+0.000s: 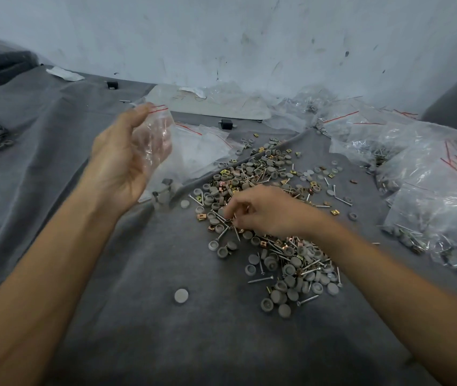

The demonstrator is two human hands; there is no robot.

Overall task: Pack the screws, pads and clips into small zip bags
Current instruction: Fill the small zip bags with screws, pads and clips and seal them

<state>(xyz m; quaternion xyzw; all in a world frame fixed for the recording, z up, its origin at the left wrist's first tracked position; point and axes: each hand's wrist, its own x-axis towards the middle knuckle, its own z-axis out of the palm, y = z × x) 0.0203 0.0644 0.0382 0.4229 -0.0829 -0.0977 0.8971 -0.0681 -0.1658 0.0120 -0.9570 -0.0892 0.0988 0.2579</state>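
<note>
My right hand [266,210] pinches screws [223,232] from the loose pile on the desk [138,316], while the empty zip bag [156,135], gripped in my raised left hand [123,162], waits up and leftward.

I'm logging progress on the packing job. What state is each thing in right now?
Left hand: raised, holding a zip bag.
Zip bag: held off the cloth, crumpled, looks empty.
Right hand: down in the loose pile, fingers pinched; what they hold is unclear.
Loose pile: unpacked, spread on the grey cloth.
Filled bags: heaped at right.
Lone pad: lying apart.
</note>
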